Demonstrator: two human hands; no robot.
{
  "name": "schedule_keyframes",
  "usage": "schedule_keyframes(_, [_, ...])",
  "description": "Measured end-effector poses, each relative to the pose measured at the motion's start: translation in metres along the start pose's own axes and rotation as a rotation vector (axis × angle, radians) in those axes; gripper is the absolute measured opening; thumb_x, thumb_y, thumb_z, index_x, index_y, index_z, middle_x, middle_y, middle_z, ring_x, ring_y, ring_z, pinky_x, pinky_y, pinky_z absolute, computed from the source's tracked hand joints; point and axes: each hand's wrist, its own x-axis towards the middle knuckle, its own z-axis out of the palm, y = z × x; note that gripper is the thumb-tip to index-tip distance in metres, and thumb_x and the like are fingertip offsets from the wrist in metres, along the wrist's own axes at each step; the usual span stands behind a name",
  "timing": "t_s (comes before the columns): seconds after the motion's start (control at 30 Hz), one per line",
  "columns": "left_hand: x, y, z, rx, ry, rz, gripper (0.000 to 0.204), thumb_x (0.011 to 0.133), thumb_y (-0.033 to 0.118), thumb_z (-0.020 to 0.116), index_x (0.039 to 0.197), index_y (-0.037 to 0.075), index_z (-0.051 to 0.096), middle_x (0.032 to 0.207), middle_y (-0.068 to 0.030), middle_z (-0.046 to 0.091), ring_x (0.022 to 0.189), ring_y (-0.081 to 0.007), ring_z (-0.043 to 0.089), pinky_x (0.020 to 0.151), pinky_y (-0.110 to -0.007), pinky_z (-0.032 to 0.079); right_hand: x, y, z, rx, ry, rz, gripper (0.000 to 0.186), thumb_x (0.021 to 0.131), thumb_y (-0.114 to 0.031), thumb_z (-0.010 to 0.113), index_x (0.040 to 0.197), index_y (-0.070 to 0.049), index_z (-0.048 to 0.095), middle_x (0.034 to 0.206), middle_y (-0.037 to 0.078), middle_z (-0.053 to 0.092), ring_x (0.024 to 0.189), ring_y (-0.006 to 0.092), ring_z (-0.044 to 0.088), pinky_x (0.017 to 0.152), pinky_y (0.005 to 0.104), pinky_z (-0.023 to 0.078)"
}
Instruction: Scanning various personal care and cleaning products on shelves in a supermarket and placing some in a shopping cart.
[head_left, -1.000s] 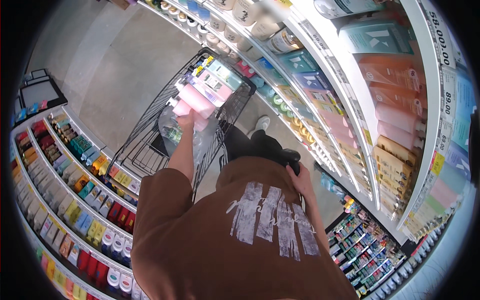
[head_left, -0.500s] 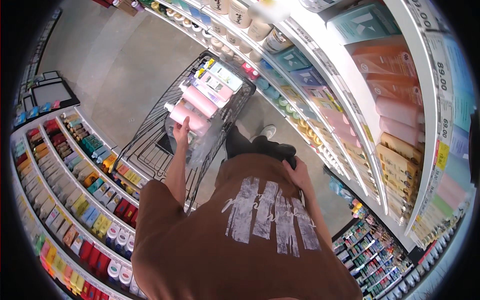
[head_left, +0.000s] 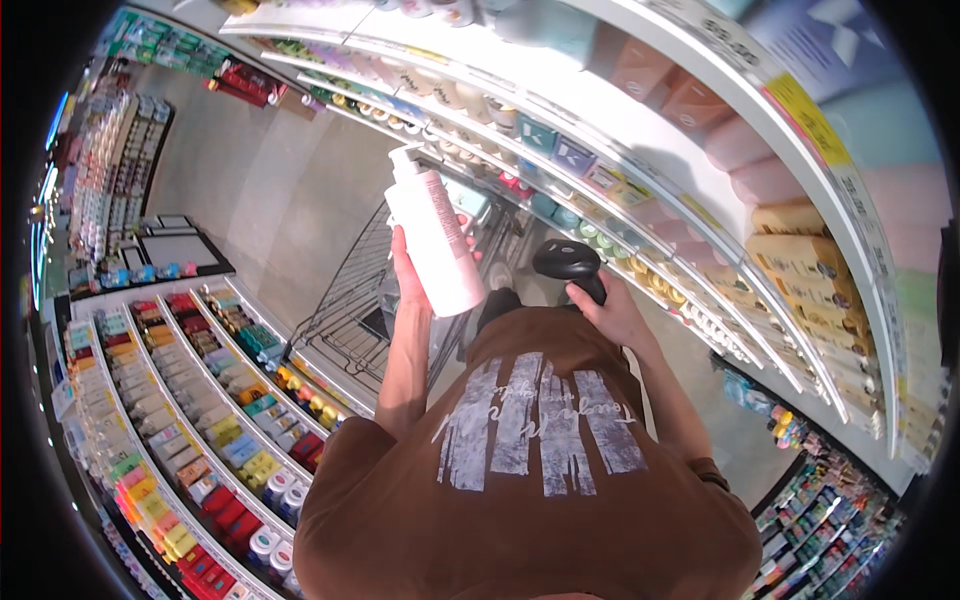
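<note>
A pale pink pump bottle with a white pump head is held up, tilted, in my left hand. Its fingers wrap round the body from behind, and their tips show at the right side. My right hand is closed round the handle of a black handheld barcode scanner, whose head points forward and to the left. Behind the bottle stands a black wire shopping cart. A pale package shows in its far end, mostly hidden by the bottle and hand.
Tall white shelves with bottles and pouches rise close on my right. To the left, a lower shelf unit carries rows of small packages. A grey floor runs between them. A black-framed stand is at the far left.
My left hand has lifted the pink pump bottle out of the cart, up toward me. My right hand has risen with the scanner from beside my body. The view has shifted.
</note>
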Motion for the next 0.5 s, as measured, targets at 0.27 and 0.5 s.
schedule_keyframes(0.27, [0.016,-0.057,0.077,-0.072,-0.116,-0.214,0.09,0.094,0.075,0.048,0.148,0.003,0.043,0.114,-0.0145,0.063,0.096,-0.0265,0.063,0.082,-0.046,0.061,-0.062,-0.013,-0.057,0.22,-0.053,-0.207,0.039,0.097,-0.027,0.074,0.114,0.008,0.066,0.099,0.014,0.074,0.088,0.0154,0.066,0.079,0.033,0.052])
schedule_keyframes(0.5, [0.039,-0.116,0.114,-0.236,-0.182,-0.296,0.086,0.095,0.077,0.046,0.137,0.002,0.054,0.117,-0.0149,0.066,0.097,-0.0302,0.064,0.083,-0.048,0.058,-0.097,0.018,-0.097,0.208,0.117,-0.307,0.036,0.097,-0.025,0.074,0.114,0.006,0.067,0.1,0.013,0.075,0.087,0.015,0.066,0.078,0.0333,0.052])
